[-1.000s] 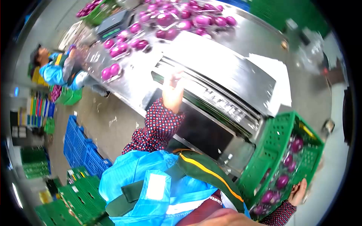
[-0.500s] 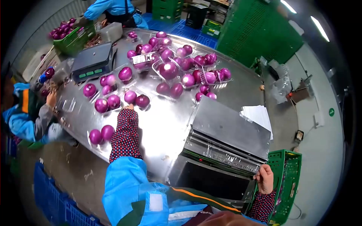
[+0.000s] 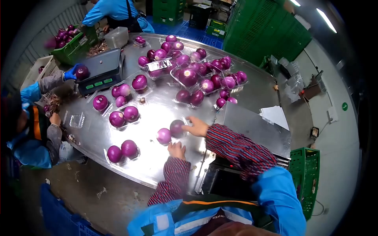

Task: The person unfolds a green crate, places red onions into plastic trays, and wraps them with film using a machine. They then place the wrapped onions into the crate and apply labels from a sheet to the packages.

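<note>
A clear plastic tray with two red onions (image 3: 163, 136) sits on the steel table between my hands. My left hand (image 3: 176, 150) holds its near edge, fingers curled. At the tray's right side, my right hand (image 3: 197, 126) grips the edge next to the darker onion (image 3: 178, 128), thumb and fingers bent around it. Further left are other trays of onions: one pair (image 3: 122, 151) near the front edge and another pair (image 3: 124, 116) behind it. My right sleeve passes over the wrapping machine (image 3: 252, 128) and hides part of it.
Several packed onions (image 3: 189, 76) crowd the back of the steel table (image 3: 153, 173). A scale (image 3: 98, 70) stands at left, where a co-worker's gloved hand (image 3: 72, 72) holds an onion (image 3: 82, 72). Papers (image 3: 274, 117) lie beyond the machine; a green crate (image 3: 305, 181) is right.
The two-onion tray has come right, toward the machine, with my left hand. My right hand has left the machine's edge and reached the tray. The co-worker's gloved hand has moved up to the scale.
</note>
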Motion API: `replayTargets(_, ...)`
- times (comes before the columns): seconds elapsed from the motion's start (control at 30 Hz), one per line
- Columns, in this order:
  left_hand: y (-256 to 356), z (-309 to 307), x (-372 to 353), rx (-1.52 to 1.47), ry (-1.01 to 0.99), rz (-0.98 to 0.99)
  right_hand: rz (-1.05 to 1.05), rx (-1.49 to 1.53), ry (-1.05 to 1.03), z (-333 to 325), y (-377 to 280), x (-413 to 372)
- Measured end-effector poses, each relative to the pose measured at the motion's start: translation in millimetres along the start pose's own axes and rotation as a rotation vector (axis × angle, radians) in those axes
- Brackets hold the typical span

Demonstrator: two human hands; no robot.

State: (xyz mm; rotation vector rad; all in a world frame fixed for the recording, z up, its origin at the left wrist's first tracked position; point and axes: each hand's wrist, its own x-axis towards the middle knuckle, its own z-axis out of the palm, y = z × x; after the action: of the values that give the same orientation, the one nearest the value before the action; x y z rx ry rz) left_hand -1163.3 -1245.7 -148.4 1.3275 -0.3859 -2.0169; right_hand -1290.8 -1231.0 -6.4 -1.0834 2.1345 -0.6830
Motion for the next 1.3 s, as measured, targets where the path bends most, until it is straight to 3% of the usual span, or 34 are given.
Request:
replayTargets(0.03,21,-5,-18,0.198,-0.005,0.148,0.140,-0.201,0.034,23,27,38)
replayTargets(0.1,27,-21,3,0.351,0.292,0.399,0.420,-0.219,0.061,55,62,81)
replayTargets(0.17,43,-43,38,0.607,0.252,0.720,0.514,-0.072,0.083,74,67,89)
replayTargets(0.2,63,-43,46,0.602,-0.040,0.513,0.496,-0.047,0.047,75,64,89)
replayTargets(0.27,65,-61,101,0.661,-0.238,0.312,0.396,-0.042,-0.068,72,53,83)
replayTargets(0.33,88,-61,97,0.755,-0.381,0.318,0.396,0.130,-0.119,71,60,92)
replayTargets(0.37,97,-50,67,0.345,-0.349,0.103,0.400,0.215,-0.145,71,64,96)
replayTargets(0.47,111,-36,31,0.447,-0.348,0.350,0.273,0.091,-0.042,42,46,97)
replayTargets(0.5,123,-23,11,0.611,-0.411,0.557,0.254,0.139,0.008,13,16,74)
replayTargets(0.57,157,26,-57,0.487,-0.610,0.634,0.064,-0.005,-0.013,-51,1,38)
replayTargets(0.63,162,70,-93,0.515,-0.776,0.594,0.020,0.347,0.220,-100,7,-22)
replayTargets(0.7,137,109,-106,0.550,-0.950,0.473,0.176,0.781,0.440,-132,30,-82)
replayTargets(0.73,108,126,-107,0.574,-0.989,0.485,0.188,0.749,0.464,-144,56,-108)
replayTargets(0.83,14,166,-132,0.717,-1.079,0.154,0.304,0.663,0.592,-162,158,-182)
replayTargets(0.93,-53,185,-169,0.776,-1.158,0.023,0.402,0.570,0.687,-174,215,-256)
replayTargets(1.03,-62,199,-218,1.106,-1.111,-0.026,0.387,0.408,0.619,-192,264,-306)
replayTargets(1.1,-70,185,-224,1.214,-1.148,0.044,0.255,0.144,0.724,-192,277,-339)
replayTargets(1.13,-87,160,-191,1.295,-1.218,0.497,0.295,0.003,0.778,-192,269,-365)
replayTargets(1.2,-46,123,-238,1.464,-0.893,1.518,0.485,-0.327,0.834,-184,257,-410)
replayTargets(1.23,-39,111,-242,1.592,-0.715,1.636,0.597,-0.587,0.777,-175,264,-422)
replayTargets(1.3,-41,105,-239,1.903,-0.584,1.606,0.579,-0.755,0.673,-152,254,-422)
